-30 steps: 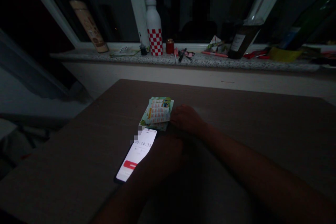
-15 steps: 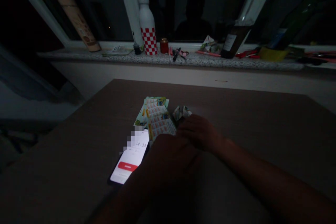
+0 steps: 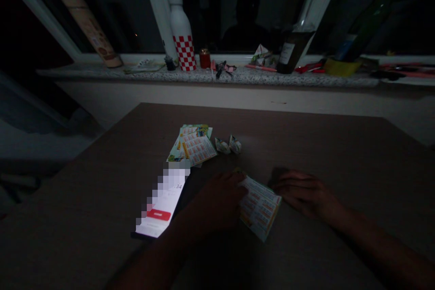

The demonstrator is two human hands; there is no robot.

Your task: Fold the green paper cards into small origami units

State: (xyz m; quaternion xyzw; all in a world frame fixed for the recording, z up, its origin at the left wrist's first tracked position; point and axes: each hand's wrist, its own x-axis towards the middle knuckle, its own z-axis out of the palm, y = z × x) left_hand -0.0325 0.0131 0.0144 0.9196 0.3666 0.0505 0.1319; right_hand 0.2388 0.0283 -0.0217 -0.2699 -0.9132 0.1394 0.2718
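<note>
Since the frame half a second back, a printed card [image 3: 260, 208] has come away from the stack of cards [image 3: 199, 150] and lies nearer me on the table [image 3: 322, 145], while the hands have drawn apart. From my end, the left hand [image 3: 224, 197] covers the card's left part, and in this gloom I can't tell whether it grips the card or only presses on it; the thumb is lost in shadow. I can't read the card's small print. Blocky masking hides the upper left of the phone [image 3: 158, 213], and the left forearm crosses close by its lower right corner.

The card looks like thin, flat, four-cornered paper in pale green and white with orange rows. Two crumpled paper pieces [image 3: 229, 145] sit just beside the stack, small and peaked. The tabletop is dull brown; the windowsill [image 3: 190, 78] behind is speckled grey stone.

The left hand reaches in palm down, fingers forward. The right hand [image 3: 304, 192] rests on its side, fingers together and loosely bent, nothing visible in them, by the card's right corner; I can't tell whether they touch.
</note>
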